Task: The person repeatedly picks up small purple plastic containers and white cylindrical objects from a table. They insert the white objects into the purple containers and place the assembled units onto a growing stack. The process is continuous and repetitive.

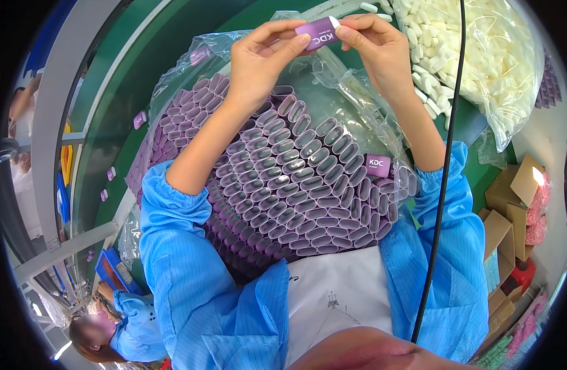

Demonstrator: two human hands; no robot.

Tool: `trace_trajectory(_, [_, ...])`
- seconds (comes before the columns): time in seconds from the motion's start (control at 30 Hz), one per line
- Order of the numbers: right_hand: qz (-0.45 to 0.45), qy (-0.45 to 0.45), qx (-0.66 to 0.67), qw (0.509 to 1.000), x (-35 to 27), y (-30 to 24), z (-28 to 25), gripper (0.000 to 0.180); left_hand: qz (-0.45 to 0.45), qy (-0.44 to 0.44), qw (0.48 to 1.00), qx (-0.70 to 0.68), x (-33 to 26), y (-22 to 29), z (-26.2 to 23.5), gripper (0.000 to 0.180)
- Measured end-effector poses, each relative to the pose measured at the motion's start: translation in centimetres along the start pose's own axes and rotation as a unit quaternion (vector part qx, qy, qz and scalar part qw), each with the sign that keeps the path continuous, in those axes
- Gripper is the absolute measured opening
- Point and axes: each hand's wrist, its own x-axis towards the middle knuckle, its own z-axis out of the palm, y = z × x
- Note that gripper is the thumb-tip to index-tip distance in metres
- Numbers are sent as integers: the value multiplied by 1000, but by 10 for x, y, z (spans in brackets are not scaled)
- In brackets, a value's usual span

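Note:
My left hand [259, 58] pinches a small purple plastic sleeve [313, 35] with pale lettering, at the far side of the work area. My right hand [382, 52] pinches the tip of a white oblong piece [335, 23] at the right end of that sleeve. How far the white piece sits inside is hidden by my fingers. Below my hands, a big stack of open oval purple sleeves [283, 166] fills the space between my forearms, in clear plastic film [333, 80]. One loose purple sleeve [378, 165] lies on the stack's right side.
At the far right, a clear bag [499, 117] holds many white oblong pieces [431, 80]. A black cable [447, 166] hangs across the view. Purple pieces [140, 119] lie on the green surface at left. Cardboard boxes [499, 240] stand at right. A co-worker in blue [138, 327] is at lower left.

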Motion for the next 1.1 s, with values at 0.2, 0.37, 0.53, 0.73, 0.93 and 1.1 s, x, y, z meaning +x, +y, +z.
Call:
trace_trajectory(0.2, [8,-5,-25,1000,-1,-9,4,12,27,-6,1000,8,2,1,-5,25])
trace_trajectory(0.37, [9,10,-64,998,-4,-11,8,12,43,-16,997,60,0,0,-4,25])
trace_trajectory(0.53, [-33,-12,-59,998,-4,-7,7,14,-21,9,999,-46,-2,-1,0,27])
trace_trajectory(0.73, [-24,-6,-55,998,-5,-12,9,16,-19,31,998,-54,-3,-2,2,30])
trace_trajectory(0.93, [-85,14,-80,993,-8,-5,10,15,-16,24,999,-38,-5,0,6,30])
trace_trajectory(1.1, [-192,25,-224,955,-7,7,11,13,-60,45,984,-162,-6,-3,7,28])
